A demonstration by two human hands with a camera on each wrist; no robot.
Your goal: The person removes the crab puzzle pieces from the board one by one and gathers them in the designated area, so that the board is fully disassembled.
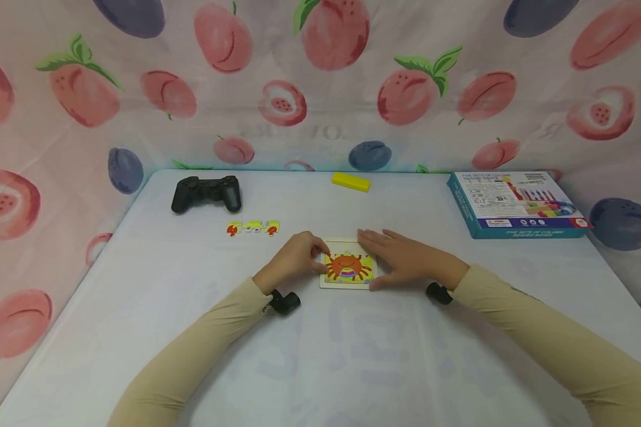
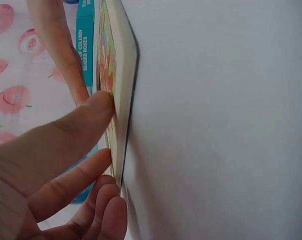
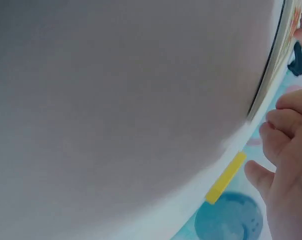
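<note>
A crab jigsaw puzzle [image 1: 348, 268] lies in a pale wooden tray [image 1: 347, 287] near the middle of the table. My left hand [image 1: 299, 256] is at the tray's left side. Its thumb [image 2: 98, 102] and index finger touch the puzzle near that edge, a gap between them, while the other fingers curl beside the rim. My right hand [image 1: 406, 256] rests at the right side with fingers extended, fingertips along the tray's upper right rim and thumb by its lower right corner. Farther left, several puzzle pieces [image 1: 253, 228] with red claws and yellow background lie in a row.
A black game controller [image 1: 206, 192] sits at the back left. Toward the back edge lies a yellow block [image 1: 351, 181]. A flat teal-sided box [image 1: 519, 204] occupies the back right. Peach-printed cloth hangs behind the table. Each wrist wears a small black camera [image 1: 285, 302].
</note>
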